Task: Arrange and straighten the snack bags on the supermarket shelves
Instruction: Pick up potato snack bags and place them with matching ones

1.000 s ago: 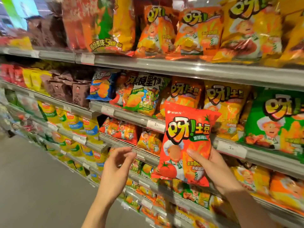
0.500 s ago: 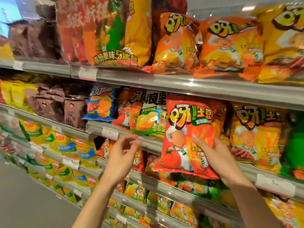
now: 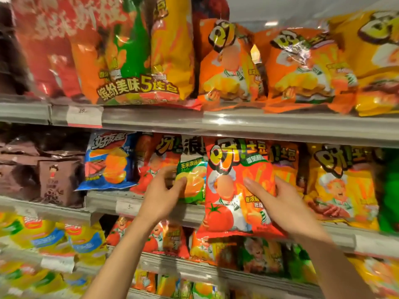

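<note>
Right hand [image 3: 285, 203] has its grip around the red tomato snack bag [image 3: 235, 186], thumb on front, holding it upright against the middle shelf [image 3: 237, 130] for slotting in. Left hand [image 3: 164, 188], fingers loosely bent, touches the green bag [image 3: 192, 180] left of it, likely making room.

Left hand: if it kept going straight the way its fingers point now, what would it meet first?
Probably the green corn-flavour bag. The left hand points up and right at it, fingertips already at or very near its front; contact can't be confirmed from this one view. The right hand holds the red tomato bag beside it.
</note>
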